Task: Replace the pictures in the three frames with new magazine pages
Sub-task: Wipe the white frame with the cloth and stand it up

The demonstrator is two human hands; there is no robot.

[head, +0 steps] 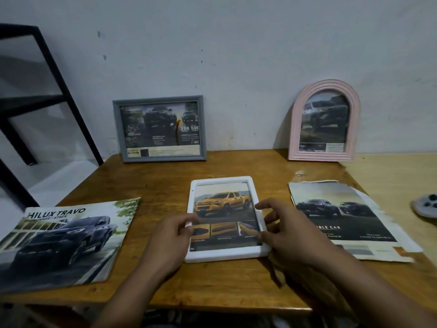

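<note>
White frame [257,253] lies flat mid-table near the front edge so it can be grabbed by its sides: left hand [169,242] pinches the left rail, right hand [287,229] rests spread-fingered on the right rail; the grey frame [117,129] and pink frame [293,129] lean against the wall at the back edge.

The room I work in is dim, with a cool grey cast on the wall [236,43]. Soft shadows fall toward me under my hands, the right hand [290,230] darkening the bench [212,285] below it. The whole view is slightly soft, my fingers smeared. The wide lens bows the bench edges and stretches the corners. No strong glare shows.
</note>
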